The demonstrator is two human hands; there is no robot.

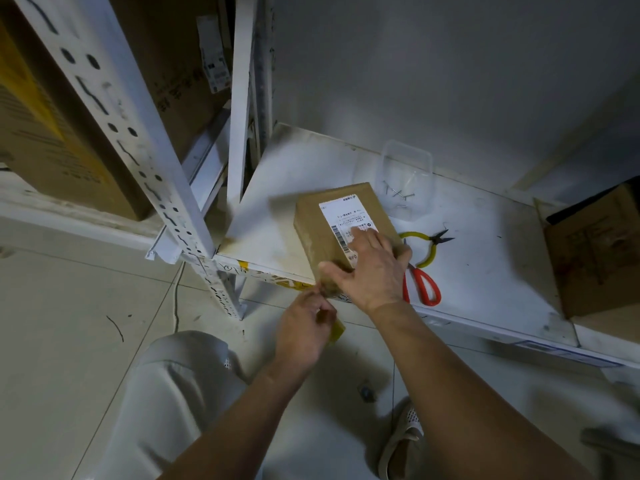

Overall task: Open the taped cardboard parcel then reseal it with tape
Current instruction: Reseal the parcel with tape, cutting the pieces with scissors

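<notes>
Now we see the cardboard parcel (341,226) lying on the white shelf (485,282), at its near edge, with a white label (343,220) on top. Our right hand (372,268) rests flat on the near part of the parcel, fingers spread and straight. Our left hand (303,332) is below the shelf edge, with fingers curled and pinching something thin near the parcel's near corner; we cannot tell what exactly. Right of the parcel lie red scissors (424,285) and yellow pliers (427,245). Farther away stands a clear plastic box (408,178) with nails.
</notes>
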